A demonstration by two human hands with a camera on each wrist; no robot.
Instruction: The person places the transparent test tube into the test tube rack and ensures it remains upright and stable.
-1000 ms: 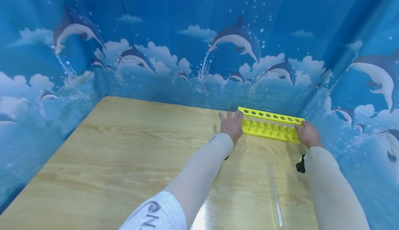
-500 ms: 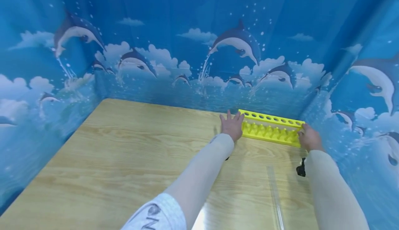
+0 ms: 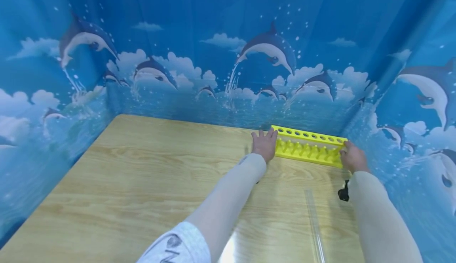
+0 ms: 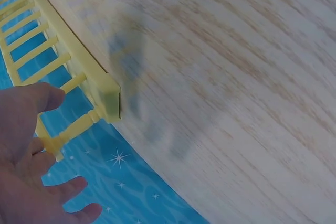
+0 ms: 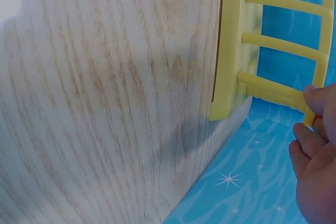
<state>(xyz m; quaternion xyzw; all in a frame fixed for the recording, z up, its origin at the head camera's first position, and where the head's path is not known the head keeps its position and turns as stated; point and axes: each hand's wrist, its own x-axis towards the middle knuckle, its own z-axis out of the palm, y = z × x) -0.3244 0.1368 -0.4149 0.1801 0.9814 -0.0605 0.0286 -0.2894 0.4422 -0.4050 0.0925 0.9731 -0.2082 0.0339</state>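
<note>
A yellow test tube rack (image 3: pixel 310 158) stands along the far edge of the wooden table, with a row of round holes in its raised top bar and a row of pegs along its base. My left hand (image 3: pixel 264 146) is at its left end, fingers straight and spread; in the left wrist view the thumb (image 4: pixel 50 98) lies by a peg and two fingers point away from the rack. At the right end, my right hand (image 3: pixel 353 158) pinches the end of the top bar between thumb and fingers, as the right wrist view shows beside the pegs (image 5: pixel 286 48).
A clear, narrow strip or tube (image 3: pixel 314 225) lies on the table (image 3: pixel 142 183) in front of the rack, left of the right forearm. Blue curtains (image 3: pixel 199 69) printed with dolphins hang close behind the table and on both sides. A small black device (image 3: pixel 343 193) sits at the right wrist.
My right thumb and fingers have slid a little outward along the rack's right end since one second ago. The left hand and the rack stay in place; the head view has tilted slightly.
</note>
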